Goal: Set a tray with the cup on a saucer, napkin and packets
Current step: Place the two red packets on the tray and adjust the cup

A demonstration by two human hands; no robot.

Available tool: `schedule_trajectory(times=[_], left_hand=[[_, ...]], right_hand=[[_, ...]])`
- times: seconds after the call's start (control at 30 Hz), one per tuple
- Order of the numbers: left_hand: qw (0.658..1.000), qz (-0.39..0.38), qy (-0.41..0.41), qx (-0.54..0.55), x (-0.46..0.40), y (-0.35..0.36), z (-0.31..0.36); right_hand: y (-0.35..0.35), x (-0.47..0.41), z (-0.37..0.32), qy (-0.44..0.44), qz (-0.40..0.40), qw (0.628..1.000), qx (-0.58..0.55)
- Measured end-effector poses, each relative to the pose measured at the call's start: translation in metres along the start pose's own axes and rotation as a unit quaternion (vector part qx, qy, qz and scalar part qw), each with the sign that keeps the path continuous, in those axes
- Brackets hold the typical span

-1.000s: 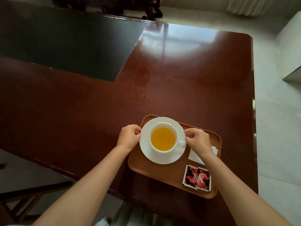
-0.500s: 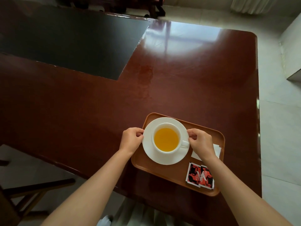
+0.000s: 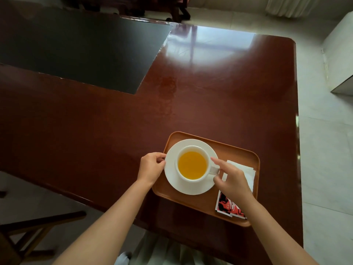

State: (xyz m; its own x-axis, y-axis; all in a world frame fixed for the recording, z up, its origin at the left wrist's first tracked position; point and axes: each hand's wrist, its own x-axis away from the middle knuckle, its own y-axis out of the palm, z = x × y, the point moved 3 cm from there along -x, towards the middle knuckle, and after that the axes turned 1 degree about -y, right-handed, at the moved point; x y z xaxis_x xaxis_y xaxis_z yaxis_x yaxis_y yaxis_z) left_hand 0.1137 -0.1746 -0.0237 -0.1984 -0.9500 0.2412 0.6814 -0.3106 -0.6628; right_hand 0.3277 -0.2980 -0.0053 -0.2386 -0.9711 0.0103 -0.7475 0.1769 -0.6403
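A brown tray (image 3: 236, 150) lies near the table's front right edge. On its left half a white saucer (image 3: 172, 180) carries a white cup (image 3: 192, 166) of orange liquid, handle pointing right. My left hand (image 3: 150, 167) pinches the saucer's left rim. My right hand (image 3: 232, 178) hovers by the cup handle with fingers spread, index finger near the cup's rim, holding nothing. A white napkin (image 3: 246, 173) lies on the tray's right side, partly under my right hand. Red and black packets (image 3: 226, 206) sit at the tray's front right corner.
The glossy red-brown table (image 3: 210, 92) stretches ahead, with a dark inset panel (image 3: 80, 48) at the far left. A wooden chair frame (image 3: 28, 232) stands at the lower left. Pale floor tiles (image 3: 324, 169) run past the table's right edge.
My right hand has let go of the saucer's right rim, opened its fingers and shifted toward the cup handle, uncovering more of the napkin. My left hand stays on the saucer.
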Motion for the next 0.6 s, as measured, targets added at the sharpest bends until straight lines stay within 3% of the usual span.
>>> schedule_trajectory(times=[0.5, 0.6], left_hand=[[1.000, -0.011, -0.022, 0.006, 0.005, -0.002, -0.003], [0.996, 0.090, -0.022, 0.017, 0.019, -0.014, 0.001]], right_hand=[[0.000, 0.007, 0.000, 0.001, 0.000, 1.000, -0.021], [-0.018, 0.013, 0.012, 0.000, 0.062, 0.998, 0.008]])
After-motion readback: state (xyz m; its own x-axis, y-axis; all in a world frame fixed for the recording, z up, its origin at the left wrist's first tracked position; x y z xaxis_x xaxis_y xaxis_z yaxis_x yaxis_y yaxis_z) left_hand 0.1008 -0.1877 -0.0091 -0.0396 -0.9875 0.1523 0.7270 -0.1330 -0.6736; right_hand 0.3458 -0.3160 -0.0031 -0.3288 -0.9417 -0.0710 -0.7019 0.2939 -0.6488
